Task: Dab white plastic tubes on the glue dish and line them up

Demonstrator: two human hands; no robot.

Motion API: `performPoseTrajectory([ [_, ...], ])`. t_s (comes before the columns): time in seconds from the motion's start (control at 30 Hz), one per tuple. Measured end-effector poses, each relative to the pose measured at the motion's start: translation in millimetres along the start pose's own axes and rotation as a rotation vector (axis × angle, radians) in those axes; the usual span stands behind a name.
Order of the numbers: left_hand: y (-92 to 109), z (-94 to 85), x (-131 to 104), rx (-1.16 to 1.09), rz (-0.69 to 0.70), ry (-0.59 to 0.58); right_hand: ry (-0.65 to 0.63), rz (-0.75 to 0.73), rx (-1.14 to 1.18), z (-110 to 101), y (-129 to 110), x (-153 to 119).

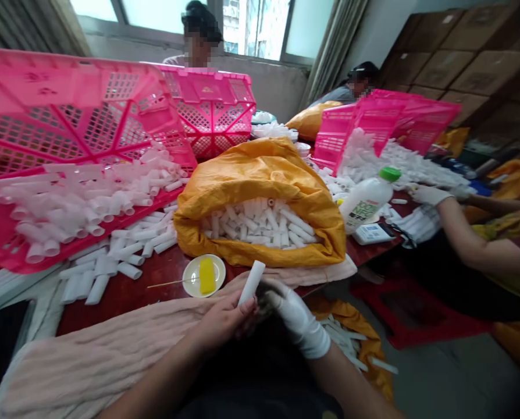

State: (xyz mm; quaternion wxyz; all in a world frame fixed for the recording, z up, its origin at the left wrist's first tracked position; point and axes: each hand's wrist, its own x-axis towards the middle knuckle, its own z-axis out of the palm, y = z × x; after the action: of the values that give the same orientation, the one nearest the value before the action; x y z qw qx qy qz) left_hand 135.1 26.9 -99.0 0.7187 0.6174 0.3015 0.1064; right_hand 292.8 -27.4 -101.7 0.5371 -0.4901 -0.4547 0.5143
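Note:
My bare left hand (230, 317) is closed round the lower part of a short white plastic tube (252, 282), which tilts up and to the right. Close beside it is my right hand (288, 308) in a white glove. The glove's fingertips look dark and blurred, so I cannot tell whether they grip anything. Just beyond the hands, an orange woven sack (255, 169) lies with its mouth toward me, full of similar white tubes (260, 224). A small white dish (191, 285) with a yellow sponge (207, 276) and a thin stick sits left of the held tube.
A pink crate (124, 125) lies tipped at left, tubes spilling from it. A green-capped bottle (367, 201) stands right of the sack. A pink towel (111, 355) covers the table's front edge. Another orange sack (373, 349) is low at right. Co-workers sit beyond and at right.

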Motion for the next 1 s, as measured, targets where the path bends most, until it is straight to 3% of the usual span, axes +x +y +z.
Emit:
performPoseTrajectory([
  [0.13, -4, 28.2, 16, 0.033, -0.1, -0.148, 0.018, 0.098, 0.134, -1, 22, -27],
  [0.2, 1, 37.9, 21, 0.144, -0.164, -0.22, 0.113, 0.099, 0.224, -9, 30, -38],
  [0.27, 9, 42.4, 23, 0.287, -0.146, -0.252, 0.248, 0.032, 0.211, -28, 35, -48],
  [0.33, 14, 42.1, 26, 0.476, -0.041, -0.186, 0.419, -0.064, 0.002, -58, 37, -55],
  [0.4, 14, 39.6, 31, 0.688, 0.068, -0.054, 0.564, -0.17, -0.423, -95, 39, -58],
  [0.5, 0, 37.1, 43, 0.983, 0.095, 0.078, 0.622, -0.265, -0.919, -149, 47, -53],
  [0.6, -16, 38.5, 51, 1.17, 0.096, 0.148, 0.642, -0.288, -0.993, -188, 56, -43],
  [0.67, -22, 39.8, 52, 1.217, 0.117, 0.189, 0.699, -0.309, -1.007, -202, 58, -39],
  [0.83, -25, 38.9, 48, 1.21, 0.16, 0.193, 0.854, -0.424, -0.97, -199, 63, -42],
  [1.0, -24, 37.0, 48, 1.221, 0.15, 0.188, 0.847, -0.496, -0.88, -172, 80, -41],
])
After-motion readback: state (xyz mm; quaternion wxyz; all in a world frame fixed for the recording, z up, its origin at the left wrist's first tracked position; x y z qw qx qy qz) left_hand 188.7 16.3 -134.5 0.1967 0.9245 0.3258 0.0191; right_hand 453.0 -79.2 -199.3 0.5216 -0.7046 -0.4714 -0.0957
